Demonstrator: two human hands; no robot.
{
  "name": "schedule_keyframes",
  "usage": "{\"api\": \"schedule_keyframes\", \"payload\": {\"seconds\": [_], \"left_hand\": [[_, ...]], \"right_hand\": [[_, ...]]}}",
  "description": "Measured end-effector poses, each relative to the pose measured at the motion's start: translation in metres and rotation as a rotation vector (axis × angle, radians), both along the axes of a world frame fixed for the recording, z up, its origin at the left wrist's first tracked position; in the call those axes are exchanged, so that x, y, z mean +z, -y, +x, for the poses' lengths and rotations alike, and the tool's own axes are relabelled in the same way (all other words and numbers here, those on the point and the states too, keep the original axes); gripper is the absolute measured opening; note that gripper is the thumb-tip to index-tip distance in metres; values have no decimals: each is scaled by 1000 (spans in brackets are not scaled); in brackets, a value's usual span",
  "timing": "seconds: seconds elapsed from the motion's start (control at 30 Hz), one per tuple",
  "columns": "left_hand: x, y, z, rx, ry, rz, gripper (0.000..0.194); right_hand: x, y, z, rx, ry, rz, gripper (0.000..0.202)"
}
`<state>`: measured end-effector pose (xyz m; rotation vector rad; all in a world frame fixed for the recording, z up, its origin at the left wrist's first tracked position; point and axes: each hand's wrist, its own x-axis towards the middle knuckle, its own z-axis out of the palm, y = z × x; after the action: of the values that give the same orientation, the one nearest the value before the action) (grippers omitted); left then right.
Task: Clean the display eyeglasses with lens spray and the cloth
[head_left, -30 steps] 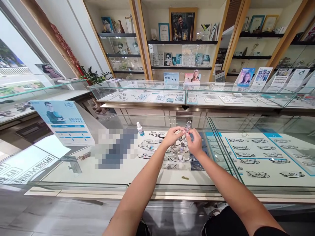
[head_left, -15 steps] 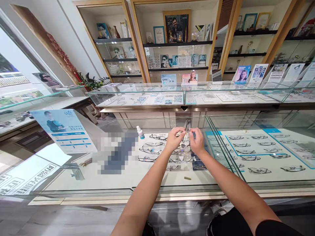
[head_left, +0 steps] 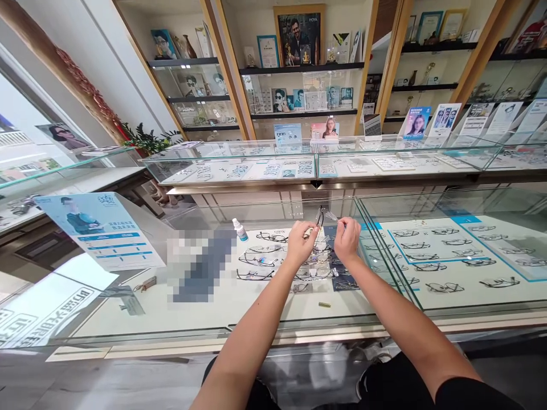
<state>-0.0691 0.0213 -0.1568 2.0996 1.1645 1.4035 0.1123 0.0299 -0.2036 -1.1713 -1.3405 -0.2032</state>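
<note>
My left hand (head_left: pixel 302 240) is closed on a pair of eyeglasses (head_left: pixel 320 216), held up on edge above the glass counter; its dark rim shows past my fingertips. My right hand (head_left: pixel 347 236) is just to the right, thumb and fingers pinched on a thin clear strip-like piece (head_left: pixel 331 216). What exactly this piece is I cannot make out. The two hands are a little apart. Below and around them, several eyeglasses (head_left: pixel 257 260) lie inside the display case. A small white spray bottle (head_left: pixel 240 230) stands left of my left hand.
A blue-and-white sign (head_left: pixel 96 233) stands on the counter at left, near a brown key-fob-like item (head_left: pixel 147 283) and a pixelated dark patch. A small gold-coloured piece (head_left: pixel 324 304) lies near the front edge. More eyeglasses (head_left: pixel 444 287) fill the right case. Another glass counter (head_left: pixel 256 183) runs behind.
My right hand has drawn away to the right from my left, with the clear piece now showing between them. My left hand still holds the eyeglasses. The camera view has shifted slightly.
</note>
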Motion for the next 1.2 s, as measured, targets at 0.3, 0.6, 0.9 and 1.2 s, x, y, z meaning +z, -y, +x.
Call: {"api": "schedule_keyframes", "payload": {"seconds": [0.3,0.6,0.9,1.2], "left_hand": [[-5,1,1,11,5,18,28],[2,2,3,34,39,-18,19],[49,6,-29,-140,86,-146,25],[64,-8,-84,-198,355,-298,43]], "right_hand": [[1,1,3,2,12,11,26],[13,3,7,-86,130,11,30],[87,0,31,-155,312,77,28],[126,28,-54,-78,268,404,17]]}}
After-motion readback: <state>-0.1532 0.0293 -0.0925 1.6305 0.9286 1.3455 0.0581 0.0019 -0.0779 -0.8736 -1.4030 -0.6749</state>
